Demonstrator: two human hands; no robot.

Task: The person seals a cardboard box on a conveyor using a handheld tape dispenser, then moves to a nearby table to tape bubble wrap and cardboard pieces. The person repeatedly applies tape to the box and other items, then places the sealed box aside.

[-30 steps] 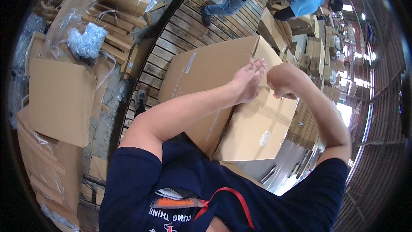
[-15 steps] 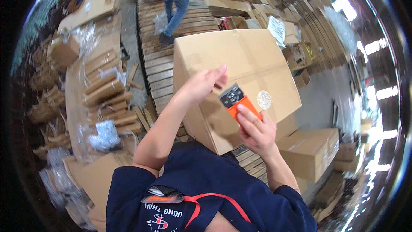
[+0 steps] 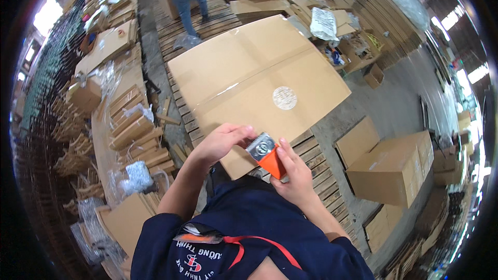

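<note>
My right hand [image 3: 295, 176] is wrapped around an orange tape cutter [image 3: 272, 163] with a toothed metal head. My left hand [image 3: 223, 142] is beside that head, its fingers loosely bent and stretched toward the teeth. Nothing can be made out in the left hand, and its thumb is partly hidden. Just beyond both hands lies a large brown cardboard box [image 3: 218, 67], its top closed. Clear tape runs along the seam, and a round pale sticker [image 3: 285, 98] is on the near half of the top.
Slatted wooden pallets [image 3: 324, 176] run beneath the box. At right stands another carton [image 3: 386, 168] with a flap out. A workbench [image 3: 111, 145] with cardboard pieces and plastic wrap lines the left. A person in jeans [image 3: 189, 2] stands at the far end. Flattened cardboard [image 3: 373, 15] is stacked far right.
The box now appears turned and shifted left in view, with its top more fully seen. My hands have come lower and closer together, and the tape cutter has moved down beside the left fingers.
</note>
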